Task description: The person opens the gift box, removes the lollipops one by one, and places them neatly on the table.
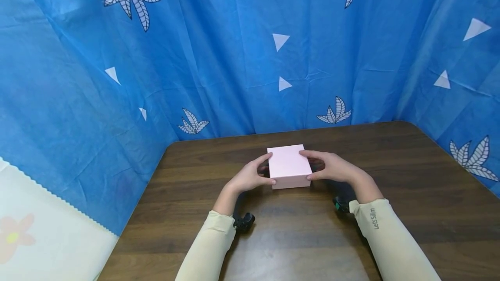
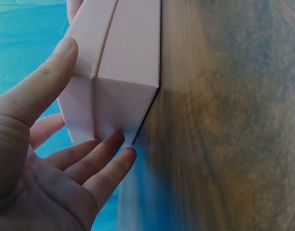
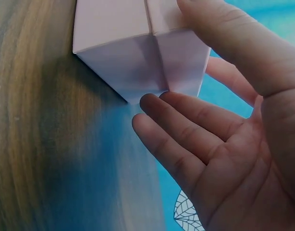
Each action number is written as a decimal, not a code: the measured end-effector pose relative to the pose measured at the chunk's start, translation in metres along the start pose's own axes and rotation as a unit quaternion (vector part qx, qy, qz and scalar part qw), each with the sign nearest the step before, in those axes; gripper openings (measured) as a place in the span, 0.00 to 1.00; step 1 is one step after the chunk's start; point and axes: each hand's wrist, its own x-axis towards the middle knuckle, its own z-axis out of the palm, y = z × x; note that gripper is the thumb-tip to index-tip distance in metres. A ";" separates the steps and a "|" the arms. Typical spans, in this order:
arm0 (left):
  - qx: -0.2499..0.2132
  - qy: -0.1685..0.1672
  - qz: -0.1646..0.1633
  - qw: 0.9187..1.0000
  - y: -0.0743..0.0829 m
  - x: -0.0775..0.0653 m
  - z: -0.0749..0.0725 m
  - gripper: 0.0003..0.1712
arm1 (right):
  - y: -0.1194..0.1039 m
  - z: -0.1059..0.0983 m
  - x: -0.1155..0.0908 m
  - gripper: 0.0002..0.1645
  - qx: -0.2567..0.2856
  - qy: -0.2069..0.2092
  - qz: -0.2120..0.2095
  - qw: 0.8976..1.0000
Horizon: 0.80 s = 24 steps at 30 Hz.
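Note:
A small pink lidded box (image 1: 289,161) sits on the wooden table, its lid (image 2: 87,53) on and the lid's seam running round the sides. My left hand (image 1: 250,177) grips the lid from the left, thumb at the front edge and index finger toward the back. From the right side, my right hand (image 1: 333,168) holds the lid the same way, its thumb pressed on the front of the lid (image 3: 166,19). The other fingers of both hands spread loosely along the box's sides, below the seam. What is inside the box is hidden.
The dark wooden table (image 1: 187,229) ends at a blue patterned curtain (image 1: 234,55) behind and at both sides. A pale cloth with a flower print (image 1: 39,229) hangs at the left. Black wrist cameras (image 1: 244,222) are strapped beneath both wrists.

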 end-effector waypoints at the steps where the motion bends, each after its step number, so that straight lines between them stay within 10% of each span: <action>1: 0.000 0.000 0.002 1.000 0.000 0.000 0.000 0.54 | 0.000 0.000 0.000 0.51 0.001 0.000 -0.001 1.000; 24: 0.017 0.014 0.012 1.000 0.002 0.001 0.002 0.54 | 0.002 -0.002 0.002 0.51 -0.004 0.012 -0.012 1.000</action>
